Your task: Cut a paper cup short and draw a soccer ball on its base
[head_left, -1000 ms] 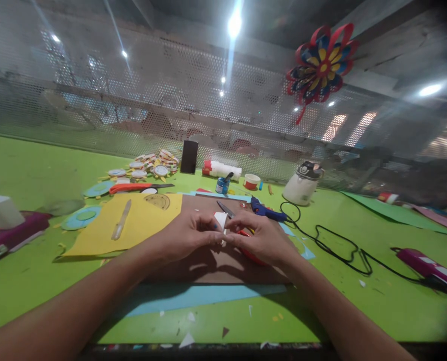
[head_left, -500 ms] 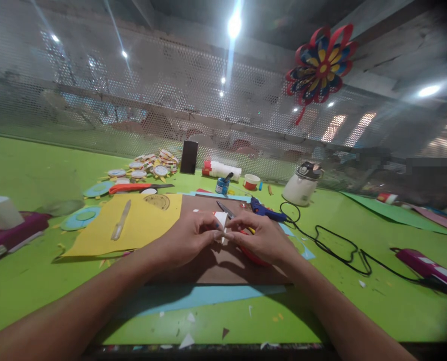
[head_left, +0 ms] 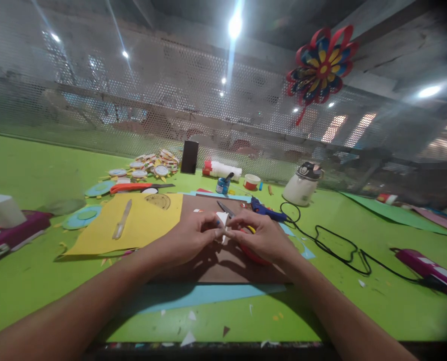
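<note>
A small white paper piece (head_left: 222, 219) is pinched between my two hands above a brown board (head_left: 193, 273). The thumb and fingers of my left hand (head_left: 197, 231) close on its left side. From the right, my right hand (head_left: 259, 234) grips it with thumb and forefinger, the fingertips of both hands almost touching. The fingers cover much of the piece, so its full shape is hidden. Scissors lie under and beyond my right hand, their blades (head_left: 225, 208) pointing away and a red handle (head_left: 254, 254) partly covered by the hand.
Yellow paper (head_left: 106, 225) with a cutter lies left, below an orange-handled knife (head_left: 133, 187). Several paper badges (head_left: 159, 168) are heaped behind. A blue glue gun (head_left: 266, 210) trails a black cord rightward. A blue jar (head_left: 222, 185), paper cup (head_left: 251, 181) and white kettle (head_left: 301, 185) stand at the back.
The white paper piece has tilted slightly between my fingertips, and its visible outline is now narrower toward the bottom. Both hands stay in nearly the same place.
</note>
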The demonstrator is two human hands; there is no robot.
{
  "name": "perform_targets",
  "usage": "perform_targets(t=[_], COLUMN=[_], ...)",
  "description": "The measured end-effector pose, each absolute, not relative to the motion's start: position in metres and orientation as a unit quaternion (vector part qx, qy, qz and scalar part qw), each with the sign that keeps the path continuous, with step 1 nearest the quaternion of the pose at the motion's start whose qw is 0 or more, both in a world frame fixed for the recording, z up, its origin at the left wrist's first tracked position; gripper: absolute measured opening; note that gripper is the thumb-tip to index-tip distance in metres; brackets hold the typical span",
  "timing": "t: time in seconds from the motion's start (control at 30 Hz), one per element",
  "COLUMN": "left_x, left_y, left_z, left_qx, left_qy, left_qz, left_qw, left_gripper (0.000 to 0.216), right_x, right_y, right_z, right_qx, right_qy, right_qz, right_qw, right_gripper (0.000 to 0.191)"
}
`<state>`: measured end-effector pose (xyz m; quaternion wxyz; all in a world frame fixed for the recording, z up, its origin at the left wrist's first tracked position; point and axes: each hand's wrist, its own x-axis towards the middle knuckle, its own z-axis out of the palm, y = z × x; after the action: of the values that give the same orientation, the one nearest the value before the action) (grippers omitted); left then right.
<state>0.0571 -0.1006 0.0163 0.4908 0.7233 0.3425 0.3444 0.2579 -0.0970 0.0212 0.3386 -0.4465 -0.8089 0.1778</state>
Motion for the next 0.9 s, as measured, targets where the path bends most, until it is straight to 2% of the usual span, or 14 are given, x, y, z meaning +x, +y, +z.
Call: perform_targets(t=[0.47,0.9], left_x=[0.0541,0.0566], left_y=[-0.0969,-0.0960], left_z=[0.0139,0.0147], left_qx=[0.602,0.548], left_qy=[0.285,0.272], left_qz=[0.338,0.378], left_qw=[0.665,0.695], left_gripper=[0.026,0.022], right_x=[0.2570,0.2583], right_y=[-0.0990,-0.0944], right_z=[0.0198,0.0154], right_qx=[-0.411,-0.415], right_qy=[-0.808,-0.789], right_qz=[0.198,0.203], right_qw=[0.373,0.406], right_gripper=[0.007,0.018])
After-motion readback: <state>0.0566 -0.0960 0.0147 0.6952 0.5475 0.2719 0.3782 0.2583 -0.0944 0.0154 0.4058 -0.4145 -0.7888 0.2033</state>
